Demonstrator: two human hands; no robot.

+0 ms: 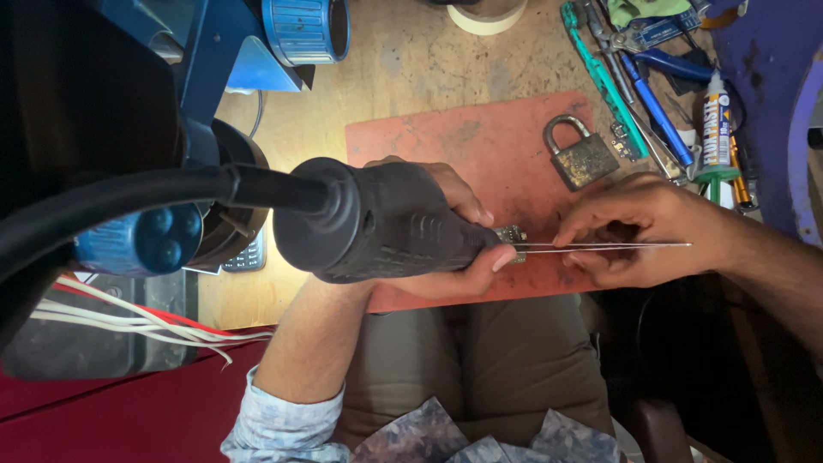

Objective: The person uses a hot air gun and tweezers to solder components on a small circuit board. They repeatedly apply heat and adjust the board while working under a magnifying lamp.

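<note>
Workbench (411,60) — worn wood, red mat (480,137), padlock (581,154), scattered tools (651,77).

Hot-air gun (377,225): black, thick ribbed handle, lies roughly level, nozzle end pointing right, heavy black hose running off its left end. Wrapped by the left hand (446,231), thumb beneath, fingers over the top. Circuit board (512,236): small, dark with metal parts, sits on the red mat right at the gun's tip, partly hidden by the thumb. Tweezers (604,247): thin, silver, nearly level, tips touching the board's right edge; pinched in the right hand (643,227), their rear end sticking out past its fingers toward the wrist.
</note>
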